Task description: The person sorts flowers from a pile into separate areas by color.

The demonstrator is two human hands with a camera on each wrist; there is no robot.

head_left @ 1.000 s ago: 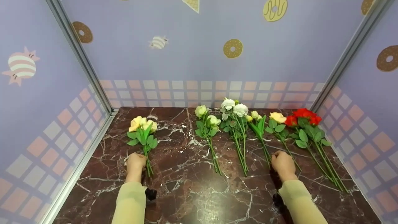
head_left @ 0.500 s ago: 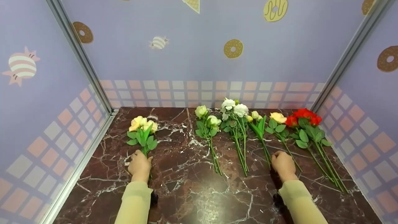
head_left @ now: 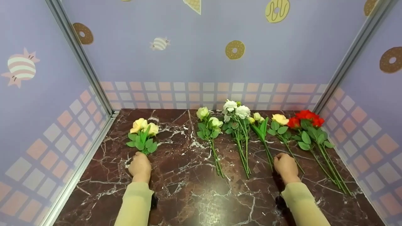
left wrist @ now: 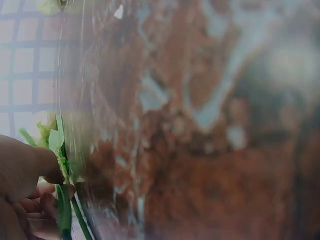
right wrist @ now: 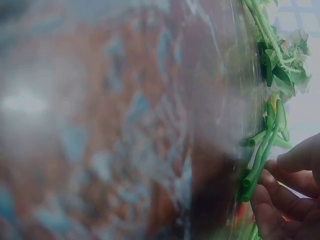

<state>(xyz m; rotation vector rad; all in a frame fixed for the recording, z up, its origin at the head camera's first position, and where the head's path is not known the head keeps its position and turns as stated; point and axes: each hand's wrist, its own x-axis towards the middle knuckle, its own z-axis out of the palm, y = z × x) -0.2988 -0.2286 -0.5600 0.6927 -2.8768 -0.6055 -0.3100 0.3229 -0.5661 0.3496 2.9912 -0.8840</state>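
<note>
On the left of the table, my left hand (head_left: pixel 140 168) grips the green stems of a small bunch of yellow roses (head_left: pixel 139 125), just under the leaves. The left wrist view shows the thumb and curled fingers around these stems (left wrist: pixel 64 210); the hand hides their lower ends in the head view. My right hand (head_left: pixel 285 166) rests on the table with loosely bent fingers, between the stem of pale yellow tulips (head_left: pixel 262 131) and a single yellow rose (head_left: pixel 280 119). In the right wrist view its fingertips (right wrist: pixel 257 195) lie right beside the green stem ends (right wrist: pixel 262 155).
Pale green roses (head_left: pixel 215 122) and white peonies (head_left: pixel 241 112) lie across the middle of the dark marble table (head_left: pixel 185 194). Red roses (head_left: pixel 306 117) lie at the far right. Purple patterned panels (head_left: pixel 201 62) enclose the back and both sides.
My left hand has shifted slightly right onto the yellow roses' stems and closed around them; the bunch has drawn together, its leaves turned a little. My right hand has stayed in place.
</note>
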